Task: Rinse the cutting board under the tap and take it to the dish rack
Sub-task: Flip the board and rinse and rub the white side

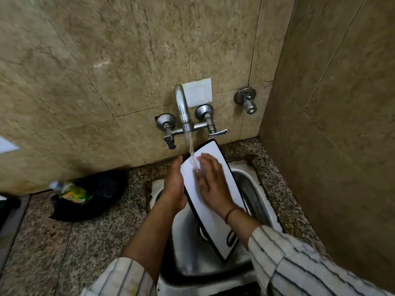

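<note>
Marble-patterned beige wall tiles fill the upper view above the speckled granite surface, where I see a sunken stainless steel sink set into the corner. In the basin stands the flat white rectangular cutting board with a black rim, tilted, its far end raised toward the wall and its slotted handle end low near me. Water from the curved chrome wall tap strikes the board's upper face.

My left hand clasps the board's left long edge, its fingers hidden behind it, so I cannot tell how tightly they close. My right hand lies flat on the wet face, fingers spread open under the stream, rubbing rather than gripping.

I judge the board stiff, light and, wet as it is, slippery; a hold on both long edges or through the handle slot looks safest for carrying. No dish rack is visible. A dark pan holding a green-labelled bottle rests on the surface to the left.
</note>
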